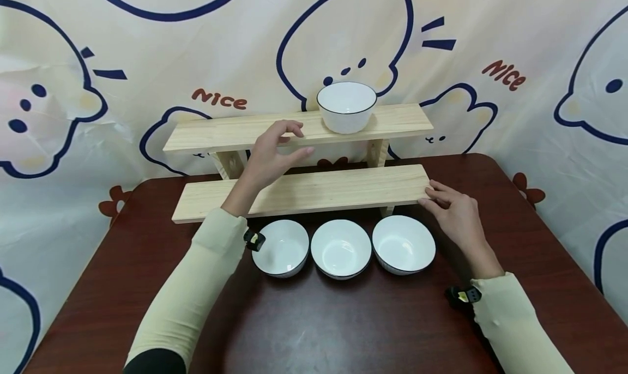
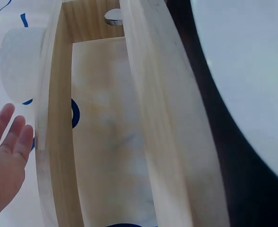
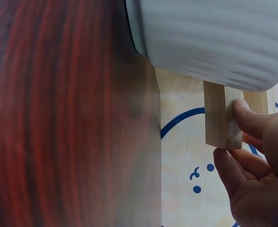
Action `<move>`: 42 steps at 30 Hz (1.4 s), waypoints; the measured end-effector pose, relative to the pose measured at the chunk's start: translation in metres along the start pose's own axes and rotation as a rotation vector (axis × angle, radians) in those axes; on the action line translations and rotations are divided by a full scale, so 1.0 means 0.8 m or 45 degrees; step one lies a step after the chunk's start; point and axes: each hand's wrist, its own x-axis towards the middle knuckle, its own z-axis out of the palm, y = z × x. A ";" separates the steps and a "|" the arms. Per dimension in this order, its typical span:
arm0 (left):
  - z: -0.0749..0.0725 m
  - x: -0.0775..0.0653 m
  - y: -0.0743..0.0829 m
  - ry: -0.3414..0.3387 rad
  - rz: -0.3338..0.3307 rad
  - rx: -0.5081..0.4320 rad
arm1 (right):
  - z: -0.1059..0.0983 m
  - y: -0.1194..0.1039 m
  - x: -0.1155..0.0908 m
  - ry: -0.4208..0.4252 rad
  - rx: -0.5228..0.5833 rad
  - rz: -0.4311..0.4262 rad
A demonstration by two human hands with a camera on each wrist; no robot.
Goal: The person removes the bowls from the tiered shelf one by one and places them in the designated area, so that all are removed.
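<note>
A two-tier wooden shelf (image 1: 314, 191) stands on the table with one white, dark-rimmed bowl (image 1: 345, 109) on its upper board (image 1: 235, 131). My left hand (image 1: 269, 158) hovers in front of that board, left of the bowl, its fingers loosely spread and holding nothing. In the left wrist view the left hand (image 2: 6, 156) is apart from the boards. At the right end of the lower board, my right hand (image 1: 456, 216) pinches the wood between thumb and fingers. The right wrist view shows this grip at the board's end (image 3: 224, 118).
Three more white bowls stand in a row before the shelf: a left bowl (image 1: 284, 248), a middle bowl (image 1: 342, 248) and a right bowl (image 1: 404, 244). A printed cloth (image 1: 162, 52) hangs behind the dark wooden table (image 1: 314, 330).
</note>
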 end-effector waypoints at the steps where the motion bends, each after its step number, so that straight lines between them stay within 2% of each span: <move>1: 0.001 0.002 0.001 0.001 0.002 -0.003 | 0.000 0.000 0.000 0.000 0.000 0.002; 16: 0.014 0.022 0.001 0.066 -0.030 -0.072 | -0.002 -0.003 0.004 0.005 0.004 -0.029; 32: 0.025 0.045 0.007 0.092 0.022 -0.102 | -0.001 0.000 0.002 0.001 0.004 -0.013; 35: 0.028 0.049 0.008 0.109 0.011 -0.114 | -0.001 -0.001 0.001 0.004 0.004 -0.016; 42: 0.033 0.059 0.009 0.133 -0.083 -0.182 | 0.000 0.001 0.000 0.004 0.008 -0.015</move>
